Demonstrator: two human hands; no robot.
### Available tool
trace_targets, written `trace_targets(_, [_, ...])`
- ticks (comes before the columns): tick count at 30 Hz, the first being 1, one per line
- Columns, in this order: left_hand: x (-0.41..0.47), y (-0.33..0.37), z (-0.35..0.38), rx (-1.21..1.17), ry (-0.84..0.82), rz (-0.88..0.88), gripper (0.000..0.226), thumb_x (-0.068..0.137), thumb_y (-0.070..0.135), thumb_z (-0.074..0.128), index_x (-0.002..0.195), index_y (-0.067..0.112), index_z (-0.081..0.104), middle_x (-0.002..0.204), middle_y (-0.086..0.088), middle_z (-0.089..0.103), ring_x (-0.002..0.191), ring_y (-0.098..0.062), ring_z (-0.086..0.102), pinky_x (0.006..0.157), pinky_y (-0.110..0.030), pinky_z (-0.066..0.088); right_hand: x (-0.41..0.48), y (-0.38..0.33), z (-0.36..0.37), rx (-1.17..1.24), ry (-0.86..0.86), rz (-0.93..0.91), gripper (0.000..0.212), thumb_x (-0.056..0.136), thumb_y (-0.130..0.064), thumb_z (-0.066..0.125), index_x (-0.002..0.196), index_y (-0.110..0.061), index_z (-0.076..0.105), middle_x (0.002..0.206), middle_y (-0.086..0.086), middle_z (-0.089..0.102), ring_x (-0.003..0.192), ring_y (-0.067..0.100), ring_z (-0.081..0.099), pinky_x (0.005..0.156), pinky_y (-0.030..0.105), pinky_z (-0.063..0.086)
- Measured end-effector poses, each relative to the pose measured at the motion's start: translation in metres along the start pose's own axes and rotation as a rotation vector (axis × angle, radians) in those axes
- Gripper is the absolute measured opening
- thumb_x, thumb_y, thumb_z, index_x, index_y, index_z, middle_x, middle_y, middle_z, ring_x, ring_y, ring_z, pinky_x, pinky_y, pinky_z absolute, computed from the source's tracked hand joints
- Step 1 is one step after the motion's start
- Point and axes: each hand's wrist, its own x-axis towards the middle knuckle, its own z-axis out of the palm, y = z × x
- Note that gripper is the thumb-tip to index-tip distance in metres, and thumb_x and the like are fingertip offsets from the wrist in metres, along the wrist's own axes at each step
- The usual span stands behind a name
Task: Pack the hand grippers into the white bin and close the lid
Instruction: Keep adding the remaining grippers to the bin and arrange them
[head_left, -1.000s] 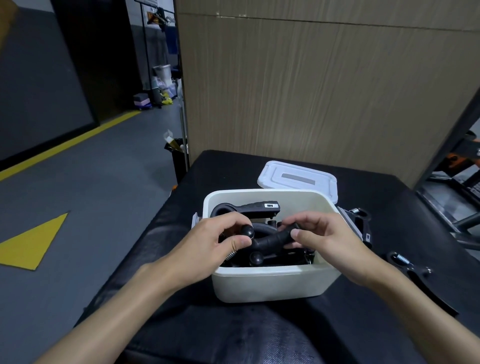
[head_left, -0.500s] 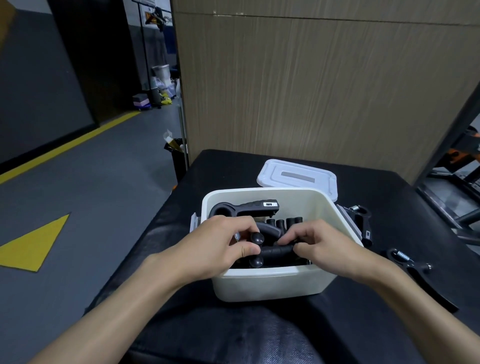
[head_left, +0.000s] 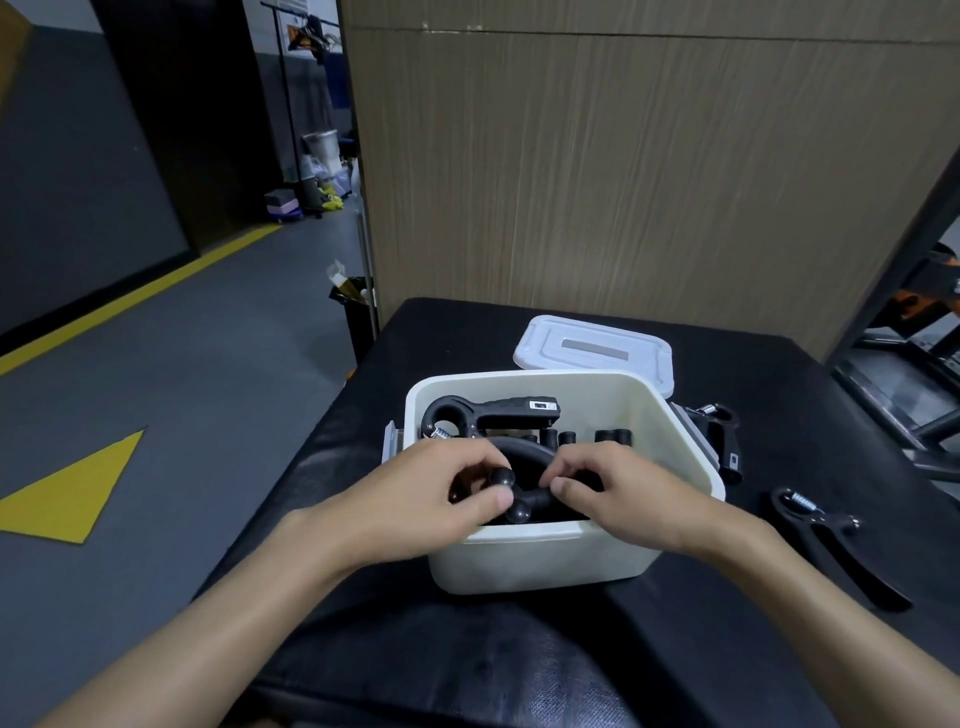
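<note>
The white bin (head_left: 545, 564) stands open on the black table (head_left: 467, 649), with several black hand grippers inside. One counter gripper (head_left: 493, 413) leans along the bin's back left wall. My left hand (head_left: 441, 499) and my right hand (head_left: 618, 493) are both inside the bin's front half, fingers curled round a black ball-ended gripper (head_left: 519, 501). The white lid (head_left: 592, 351) lies flat on the table behind the bin. Two more black hand grippers lie outside: one (head_left: 722, 441) against the bin's right side, another (head_left: 831, 545) farther right.
A wood-grain panel (head_left: 623, 182) rises just behind the table. The table's left edge drops to a grey floor with yellow markings (head_left: 67, 493). A small black waste bin (head_left: 356, 312) stands at the table's far left corner. Metal frame bars (head_left: 909, 405) stand at right.
Both hands have pushed the ball-ended gripper lower into the bin, and my right hand has shifted left along it, closer to my left hand.
</note>
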Motion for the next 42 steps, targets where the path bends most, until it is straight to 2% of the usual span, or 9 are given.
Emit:
trace_targets(10, [0.011,0.003,-0.003,0.04,-0.092,-0.123,0.016,0.102,0.033,0.053,0.086,0.029,0.057,0.08,-0.001,0.065,0.065,-0.007,0.051,0.07,-0.038,0.049,0.007,-0.003,0.001,-0.015,-0.09,0.018,0.017,0.097,-0.028,0.055,0.086,-0.021,0.066,0.08,0.003,0.066,0.067,0.006,0.052,0.06,0.016,0.04])
trace_targets(15, [0.01,0.012,-0.002,0.083,-0.114,-0.174,0.018,0.104,0.031,0.047,0.087,0.027,0.052,0.073,0.002,0.056,0.066,-0.013,0.049,0.076,-0.045,0.05,0.01,0.017,-0.02,-0.121,0.39,0.306,0.032,0.094,-0.013,0.045,0.064,-0.008,0.051,0.06,0.006,0.055,0.068,0.029,0.054,0.059,0.033,0.04])
trace_targets(18, [0.011,0.016,-0.004,0.108,-0.153,-0.198,0.018,0.105,0.031,0.044,0.089,0.024,0.05,0.077,0.001,0.055,0.069,-0.014,0.049,0.078,-0.043,0.049,0.017,0.006,-0.024,-0.345,0.141,0.455,0.024,0.088,-0.001,0.044,0.066,-0.009,0.048,0.067,0.005,0.051,0.069,0.026,0.052,0.059,0.027,0.038])
trace_targets(22, [0.009,0.017,-0.006,0.083,-0.17,-0.192,0.016,0.105,0.031,0.044,0.092,0.024,0.051,0.079,0.0,0.055,0.069,-0.013,0.048,0.072,-0.036,0.045,0.034,0.0,-0.026,-0.431,-0.009,0.486,0.023,0.094,-0.005,0.043,0.107,-0.001,0.061,0.103,0.014,0.063,0.096,0.03,0.06,0.071,0.027,0.042])
trace_targets(25, [0.008,0.014,-0.008,0.072,-0.165,-0.187,0.016,0.105,0.035,0.044,0.102,0.028,0.057,0.091,-0.001,0.063,0.08,-0.015,0.056,0.088,-0.038,0.048,0.034,0.018,-0.021,-0.257,-0.043,0.538,0.02,0.096,-0.005,0.04,0.087,-0.008,0.057,0.083,0.006,0.056,0.078,0.024,0.057,0.061,0.026,0.049])
trace_targets(28, [0.009,0.01,-0.008,0.071,-0.187,-0.2,0.034,0.105,0.042,0.038,0.112,0.019,0.062,0.096,0.002,0.064,0.087,-0.017,0.058,0.092,-0.041,0.048,0.031,0.032,-0.013,-0.037,-0.016,0.531,0.018,0.097,-0.01,0.046,0.082,-0.014,0.057,0.083,0.006,0.059,0.083,0.026,0.06,0.072,0.033,0.051])
trace_targets(32, [0.014,0.013,-0.003,0.157,-0.235,-0.228,0.046,0.107,0.041,0.03,0.095,0.002,0.051,0.082,-0.002,0.046,0.076,-0.015,0.042,0.088,-0.049,0.047,0.031,0.041,-0.014,0.266,-0.059,0.556,0.018,0.099,-0.014,0.053,0.081,-0.012,0.058,0.085,0.013,0.061,0.072,0.024,0.058,0.064,0.035,0.052])
trace_targets(35, [0.015,0.016,-0.001,0.205,-0.247,-0.254,0.039,0.107,0.04,0.029,0.082,0.013,0.043,0.077,-0.001,0.043,0.072,-0.018,0.04,0.086,-0.047,0.047,0.034,0.043,-0.011,0.207,-0.029,0.545,0.015,0.098,-0.017,0.056,0.084,-0.011,0.06,0.086,0.012,0.063,0.077,0.026,0.061,0.075,0.039,0.056])
trace_targets(42, [0.003,0.007,0.002,0.097,-0.158,-0.301,0.047,0.104,0.051,0.029,0.103,0.014,0.059,0.091,0.001,0.064,0.093,-0.014,0.056,0.087,-0.031,0.045,0.033,0.032,-0.01,-0.233,-0.014,0.458,0.036,0.101,-0.037,0.042,0.106,-0.008,0.062,0.103,0.01,0.064,0.1,0.029,0.06,0.089,0.035,0.047])
